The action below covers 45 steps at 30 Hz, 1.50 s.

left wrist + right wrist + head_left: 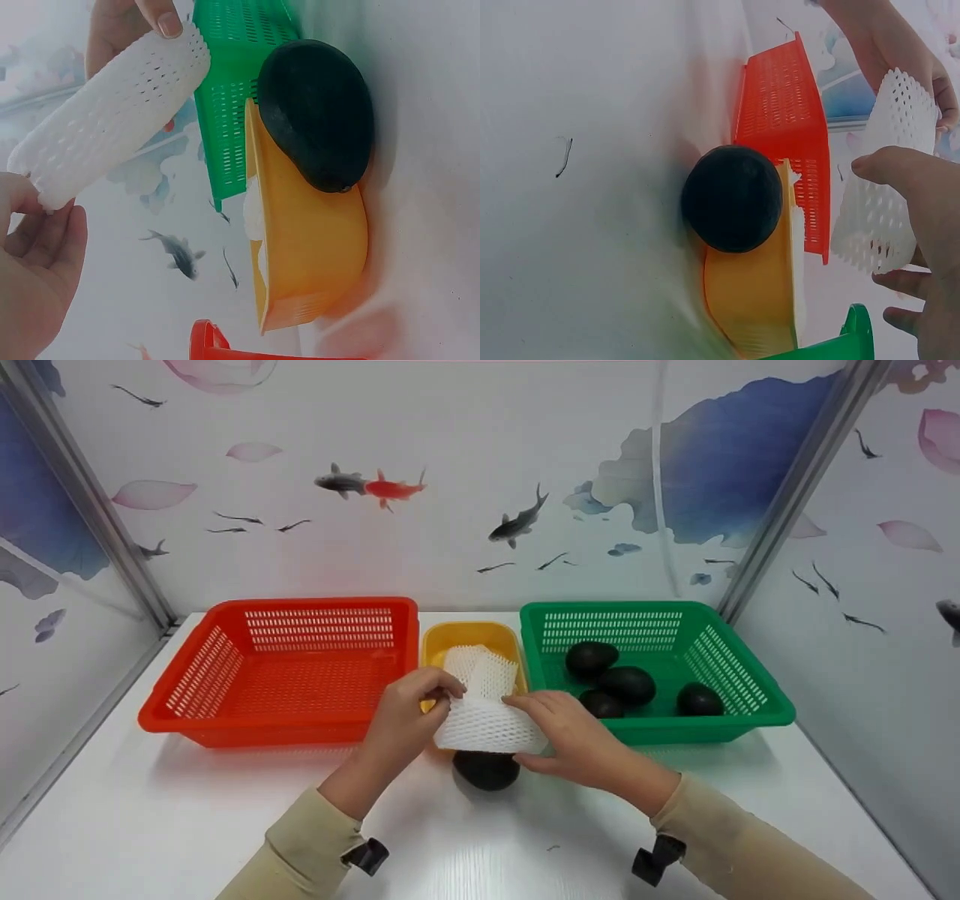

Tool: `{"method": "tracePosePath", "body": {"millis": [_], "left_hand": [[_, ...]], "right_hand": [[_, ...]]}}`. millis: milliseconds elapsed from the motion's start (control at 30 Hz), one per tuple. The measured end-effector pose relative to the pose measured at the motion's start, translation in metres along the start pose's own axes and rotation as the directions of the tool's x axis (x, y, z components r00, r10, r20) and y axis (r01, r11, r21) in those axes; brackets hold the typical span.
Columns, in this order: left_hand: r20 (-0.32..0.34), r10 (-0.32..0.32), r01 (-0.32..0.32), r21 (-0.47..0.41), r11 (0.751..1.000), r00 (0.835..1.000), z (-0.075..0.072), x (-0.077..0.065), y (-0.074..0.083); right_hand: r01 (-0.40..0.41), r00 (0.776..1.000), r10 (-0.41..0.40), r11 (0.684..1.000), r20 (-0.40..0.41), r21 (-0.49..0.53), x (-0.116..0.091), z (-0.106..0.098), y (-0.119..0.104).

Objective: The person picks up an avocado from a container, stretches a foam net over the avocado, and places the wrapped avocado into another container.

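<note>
Both hands hold a white foam net sleeve (491, 727) in the air at the front of the yellow basket (439, 641). My left hand (405, 712) pinches one end between thumb and fingers, and my right hand (581, 739) grips the other end. Seen from the left wrist, the sleeve (112, 120) is stretched out lengthwise and looks flattened. Below it a dark, smooth avocado (487, 771) lies on the white table, just in front of the yellow basket; the sleeve hides its top in the head view. Neither hand touches this avocado.
More white foam sleeves (480, 664) lie in the yellow basket. To the right, a green basket (705, 729) contains several dark avocados (628, 685). A red basket (315, 679) with nothing visible inside stands on the left. Printed wall panels (450, 547) enclose the back and sides.
</note>
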<state>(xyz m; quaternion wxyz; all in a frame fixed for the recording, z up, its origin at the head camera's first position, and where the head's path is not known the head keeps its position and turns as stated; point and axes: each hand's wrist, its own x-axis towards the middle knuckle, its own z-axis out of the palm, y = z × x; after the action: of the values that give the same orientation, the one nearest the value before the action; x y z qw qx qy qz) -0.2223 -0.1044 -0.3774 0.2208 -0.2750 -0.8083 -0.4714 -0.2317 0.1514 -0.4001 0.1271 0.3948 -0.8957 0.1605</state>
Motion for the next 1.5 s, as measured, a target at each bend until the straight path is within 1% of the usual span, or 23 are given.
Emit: {"method": "tracePosePath", "body": {"millis": [167,367,467,533,633,700,767,833,867,967,1000,1067,1100,1167,1200,1300,1433,1500], "left_hand": [[0.018,-0.010,0.010,-0.020,1.000,1.000,-0.003,-0.002,0.001],[0.032,-0.011,0.011,-0.001,1.000,0.999,-0.005,-0.004,0.003],[0.038,0.019,-0.020,0.034,0.999,0.999,-0.006,-0.005,0.005],[0.040,0.056,-0.059,0.071,0.996,0.998,-0.006,-0.007,0.007],[0.049,0.111,-0.116,0.136,0.984,0.993,-0.007,-0.009,0.010],[0.064,0.134,-0.145,0.192,0.971,0.989,-0.006,-0.011,0.012],[0.097,0.149,-0.170,0.264,0.950,0.984,-0.006,-0.011,0.014],[0.141,0.174,-0.212,0.344,0.914,0.975,-0.004,-0.012,0.015],[0.164,0.188,-0.238,0.385,0.892,0.968,-0.003,-0.012,0.015],[0.235,0.233,-0.322,0.490,0.810,0.944,0.001,-0.012,0.016],[0.258,0.249,-0.351,0.519,0.779,0.934,0.002,-0.012,0.016],[0.296,0.266,-0.392,0.564,0.726,0.917,0.003,-0.013,0.016],[0.312,0.269,-0.407,0.583,0.703,0.911,0.003,-0.013,0.016],[0.335,0.273,-0.428,0.611,0.666,0.902,0.004,-0.014,0.016],[0.342,0.272,-0.434,0.620,0.654,0.899,0.004,-0.014,0.015],[0.353,0.259,-0.434,0.641,0.633,0.899,0.005,-0.015,0.014],[0.352,0.237,-0.420,0.664,0.619,0.905,0.006,-0.016,0.013],[0.342,0.244,-0.418,0.671,0.613,0.907,0.008,-0.017,0.013]], "right_hand": [[-0.010,0.999,0.010,1.000,-0.031,0.010,-0.001,0.000,0.000],[-0.057,0.997,0.057,0.998,-0.059,0.001,-0.001,-0.001,-0.001],[-0.085,0.994,0.085,0.996,-0.067,-0.005,-0.001,-0.002,-0.003],[-0.098,0.993,0.097,0.995,-0.074,-0.004,-0.001,-0.002,-0.004],[-0.106,0.991,0.106,0.994,-0.087,0.000,-0.002,-0.003,-0.006],[-0.106,0.990,0.106,0.994,-0.095,0.001,-0.002,-0.004,-0.008],[-0.108,0.989,0.107,0.994,-0.098,-0.005,-0.002,-0.004,-0.010],[-0.109,0.989,0.108,0.994,-0.096,-0.005,-0.002,-0.004,-0.011],[-0.111,0.989,0.110,0.994,-0.094,-0.003,-0.002,-0.005,-0.012],[-0.107,0.990,0.108,0.994,-0.087,0.009,-0.001,-0.005,-0.014],[-0.106,0.991,0.107,0.994,-0.084,0.013,-0.001,-0.006,-0.015],[-0.104,0.991,0.105,0.994,-0.079,0.021,-0.001,-0.006,-0.017],[-0.102,0.992,0.104,0.994,-0.076,0.026,-0.001,-0.006,-0.017],[-0.103,0.992,0.105,0.994,-0.069,0.036,-0.001,-0.006,-0.018],[-0.101,0.992,0.104,0.994,-0.067,0.042,-0.002,-0.006,-0.019],[-0.092,0.994,0.095,0.994,-0.062,0.050,-0.002,-0.006,-0.021],[-0.080,0.995,0.083,0.996,-0.060,0.050,-0.002,-0.007,-0.024],[-0.079,0.995,0.082,0.995,-0.058,0.055,-0.002,-0.008,-0.025]]}}
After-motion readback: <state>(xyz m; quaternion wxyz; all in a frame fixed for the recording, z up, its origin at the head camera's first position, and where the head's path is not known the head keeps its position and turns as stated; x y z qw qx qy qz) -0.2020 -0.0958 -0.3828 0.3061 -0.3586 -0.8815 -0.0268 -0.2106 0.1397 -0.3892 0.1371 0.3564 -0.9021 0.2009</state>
